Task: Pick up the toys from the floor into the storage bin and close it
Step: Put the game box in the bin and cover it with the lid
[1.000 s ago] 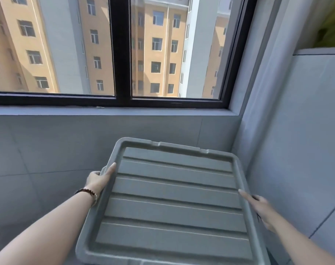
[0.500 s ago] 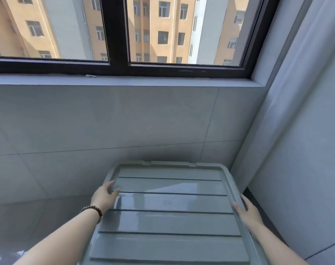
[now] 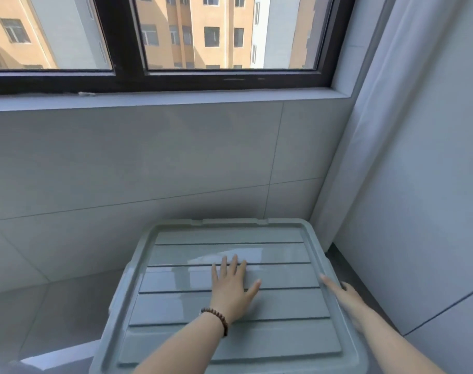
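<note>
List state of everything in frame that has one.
lid: down flat and level; whether it is latched cannot be seen.
left hand: flat, fingers spread, presses the lid's middle.
right hand: rests on the lid's right rim; grip unclear.
window: both panes appear closed.

Presses left hand (image 3: 234, 288), fingers spread, flat on ribbed grey-green plastic lid (image 3: 176, 306). Holds lid's right rim with right hand (image 3: 347, 302). Sits against grey tiled wall (image 3: 149, 157) below black-framed window (image 3: 126, 36).
</note>
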{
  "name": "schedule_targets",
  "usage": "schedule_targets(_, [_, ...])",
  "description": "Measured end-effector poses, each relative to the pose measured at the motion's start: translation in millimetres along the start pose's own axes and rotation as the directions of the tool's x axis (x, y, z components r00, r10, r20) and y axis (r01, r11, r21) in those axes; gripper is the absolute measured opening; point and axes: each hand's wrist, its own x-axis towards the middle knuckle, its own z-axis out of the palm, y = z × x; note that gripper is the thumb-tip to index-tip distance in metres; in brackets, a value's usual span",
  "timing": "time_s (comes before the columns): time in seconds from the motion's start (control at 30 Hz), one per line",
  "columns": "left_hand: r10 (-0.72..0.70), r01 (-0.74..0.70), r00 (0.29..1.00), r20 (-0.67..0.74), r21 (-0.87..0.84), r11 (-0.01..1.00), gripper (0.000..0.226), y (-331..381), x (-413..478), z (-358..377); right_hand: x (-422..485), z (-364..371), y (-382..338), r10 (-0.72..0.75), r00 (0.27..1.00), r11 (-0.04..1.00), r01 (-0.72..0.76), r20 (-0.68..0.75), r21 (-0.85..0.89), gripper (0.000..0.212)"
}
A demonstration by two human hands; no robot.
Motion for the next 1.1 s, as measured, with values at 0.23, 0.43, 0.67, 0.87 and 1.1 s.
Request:
schedule_targets(0.23, [0.115,-0.115,0.993,0.026,0.008,0.993,0.109,79,24,44,0,-10,8,0.1,0.906,0.943,-0.218,0.412,0.251,0.069])
schedule_targets(0.43, [0.031,-0.031,0.997,-0.065,0.009,0.999,0.089,98,30,60,15,-7,16,-0.012,0.995,1.0,0.011,-0.095,-0.015,0.097])
schedule_targets(0.67, [0.024,-0.023,0.997,-0.073,0.015,1.0,0.071,97,28,62,8,7,18,-0.177,0.953,0.975,0.134,-0.247,-0.178,0.083])
schedule_targets(0.87, [0.025,-0.024,0.995,-0.096,0.015,1.0,0.088,96,29,64,1,10,11,-0.221,0.917,0.958,0.14,-0.332,-0.251,0.073])
schedule_targets(1.1, [0.031,-0.029,0.994,-0.105,0.029,0.999,0.056,96,32,56,-9,21,5,-0.291,0.858,0.937,0.167,-0.423,-0.307,0.056])
